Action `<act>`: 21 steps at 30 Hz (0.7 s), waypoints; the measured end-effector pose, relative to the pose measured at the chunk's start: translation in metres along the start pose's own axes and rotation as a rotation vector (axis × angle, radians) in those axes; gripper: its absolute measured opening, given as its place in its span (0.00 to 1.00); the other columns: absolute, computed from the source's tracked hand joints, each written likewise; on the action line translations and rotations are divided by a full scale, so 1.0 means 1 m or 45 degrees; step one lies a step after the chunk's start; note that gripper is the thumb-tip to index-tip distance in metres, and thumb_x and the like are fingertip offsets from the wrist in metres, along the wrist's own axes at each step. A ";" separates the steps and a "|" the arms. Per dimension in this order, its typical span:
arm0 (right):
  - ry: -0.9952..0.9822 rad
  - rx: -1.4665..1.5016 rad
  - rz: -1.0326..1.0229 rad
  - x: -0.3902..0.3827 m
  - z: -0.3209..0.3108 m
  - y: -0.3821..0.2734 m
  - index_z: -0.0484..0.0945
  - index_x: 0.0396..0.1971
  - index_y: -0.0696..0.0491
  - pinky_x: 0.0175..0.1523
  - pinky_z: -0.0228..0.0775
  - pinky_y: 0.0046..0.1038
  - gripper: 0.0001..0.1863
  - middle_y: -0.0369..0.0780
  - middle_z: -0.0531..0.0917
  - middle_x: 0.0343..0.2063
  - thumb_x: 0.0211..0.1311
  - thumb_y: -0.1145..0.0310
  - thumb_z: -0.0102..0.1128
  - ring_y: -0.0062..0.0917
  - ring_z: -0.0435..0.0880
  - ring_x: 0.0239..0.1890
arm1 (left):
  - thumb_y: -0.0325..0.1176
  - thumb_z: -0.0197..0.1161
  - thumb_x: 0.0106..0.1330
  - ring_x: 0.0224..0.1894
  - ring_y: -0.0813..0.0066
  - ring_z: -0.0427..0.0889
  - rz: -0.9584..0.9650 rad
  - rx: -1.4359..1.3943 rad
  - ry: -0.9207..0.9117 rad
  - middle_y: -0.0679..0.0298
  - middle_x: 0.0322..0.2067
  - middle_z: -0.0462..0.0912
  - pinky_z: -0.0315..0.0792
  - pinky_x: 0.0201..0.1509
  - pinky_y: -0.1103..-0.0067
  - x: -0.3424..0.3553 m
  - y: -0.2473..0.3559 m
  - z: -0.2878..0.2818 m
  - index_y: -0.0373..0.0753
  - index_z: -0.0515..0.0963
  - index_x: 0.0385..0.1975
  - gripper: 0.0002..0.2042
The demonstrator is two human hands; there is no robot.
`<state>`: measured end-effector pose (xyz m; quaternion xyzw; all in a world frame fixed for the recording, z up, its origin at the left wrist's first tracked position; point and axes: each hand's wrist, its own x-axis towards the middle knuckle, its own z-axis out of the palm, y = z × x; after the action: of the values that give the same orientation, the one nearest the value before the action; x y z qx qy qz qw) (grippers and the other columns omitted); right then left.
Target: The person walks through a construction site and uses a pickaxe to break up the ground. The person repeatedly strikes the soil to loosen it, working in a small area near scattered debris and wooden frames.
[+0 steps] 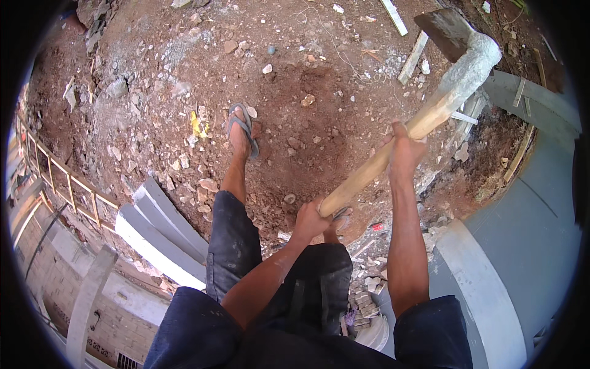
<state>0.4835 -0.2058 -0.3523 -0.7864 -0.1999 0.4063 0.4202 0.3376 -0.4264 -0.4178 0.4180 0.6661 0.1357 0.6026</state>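
A large hoe [369, 169] with a thick wooden handle slants up to the right across the view. Its broad metal blade [444, 32] is raised at the upper right, and the handle near it is caked in grey cement-like matter. My left hand [310, 220] is wrapped round the lower end of the handle, near my knee. Higher up the handle, my right hand [405, 152] grips it at mid-length. Below lies loose reddish soil [307, 141] with stones in it. The blade is apart from the ground as far as I can see.
My left foot in a grey sandal [243, 130] stands on the soil; my other foot is mostly hidden. Grey-white slabs [163, 221] lie at left beside a wooden rail [70, 184]. A grey concrete edge [485, 289] curves along the right. Wood pieces [413, 58] lie near the blade.
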 end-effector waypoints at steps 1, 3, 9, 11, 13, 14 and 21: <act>0.012 -0.123 -0.021 0.015 0.009 -0.010 0.71 0.38 0.67 0.18 0.71 0.24 0.12 0.42 0.78 0.22 0.56 0.76 0.58 0.21 0.74 0.14 | 0.29 0.65 0.51 0.34 0.56 0.84 -0.065 -0.021 -0.063 0.50 0.28 0.82 0.75 0.37 0.70 0.016 0.004 -0.010 0.36 0.78 0.40 0.15; -0.050 -0.186 0.162 0.040 0.025 0.024 0.70 0.39 0.69 0.18 0.70 0.24 0.13 0.42 0.78 0.21 0.57 0.77 0.56 0.22 0.74 0.14 | 0.29 0.66 0.49 0.35 0.57 0.84 -0.227 -0.081 -0.167 0.51 0.29 0.83 0.75 0.39 0.69 0.022 0.009 -0.017 0.36 0.78 0.41 0.17; -0.164 -0.127 0.816 -0.034 0.030 0.171 0.69 0.40 0.60 0.16 0.68 0.27 0.14 0.39 0.73 0.17 0.54 0.76 0.60 0.24 0.74 0.13 | 0.26 0.69 0.47 0.43 0.62 0.84 -0.541 -0.111 -0.208 0.54 0.36 0.84 0.74 0.52 0.71 -0.114 -0.064 -0.057 0.37 0.77 0.46 0.22; -0.143 -0.130 0.955 -0.103 -0.006 0.176 0.68 0.39 0.59 0.16 0.68 0.27 0.14 0.39 0.74 0.19 0.53 0.77 0.61 0.24 0.73 0.13 | 0.29 0.69 0.49 0.42 0.58 0.84 -0.599 0.112 -0.233 0.51 0.35 0.83 0.76 0.48 0.69 -0.168 -0.045 -0.057 0.37 0.77 0.46 0.21; -0.109 -0.043 0.818 -0.102 -0.012 0.146 0.68 0.37 0.60 0.17 0.68 0.26 0.13 0.39 0.74 0.18 0.53 0.78 0.62 0.23 0.73 0.13 | 0.30 0.68 0.50 0.39 0.54 0.84 -0.408 0.239 -0.176 0.49 0.33 0.83 0.77 0.44 0.66 -0.171 -0.049 -0.041 0.37 0.77 0.44 0.19; -0.078 0.021 0.780 -0.107 -0.023 0.132 0.69 0.35 0.60 0.17 0.68 0.25 0.12 0.38 0.74 0.17 0.53 0.77 0.62 0.23 0.73 0.13 | 0.30 0.67 0.51 0.38 0.51 0.84 -0.412 0.209 -0.190 0.49 0.32 0.83 0.77 0.42 0.65 -0.173 -0.044 -0.040 0.37 0.77 0.42 0.17; -0.076 -0.069 0.284 0.022 0.010 0.009 0.70 0.35 0.68 0.18 0.69 0.26 0.10 0.39 0.74 0.17 0.56 0.77 0.56 0.23 0.73 0.13 | 0.30 0.67 0.51 0.34 0.57 0.84 -0.084 0.044 -0.115 0.52 0.27 0.82 0.75 0.40 0.69 -0.001 0.022 -0.041 0.34 0.77 0.39 0.15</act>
<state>0.4888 -0.1914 -0.3733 -0.8024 -0.1346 0.4681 0.3448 0.3087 -0.4002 -0.3919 0.4118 0.6539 0.0854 0.6289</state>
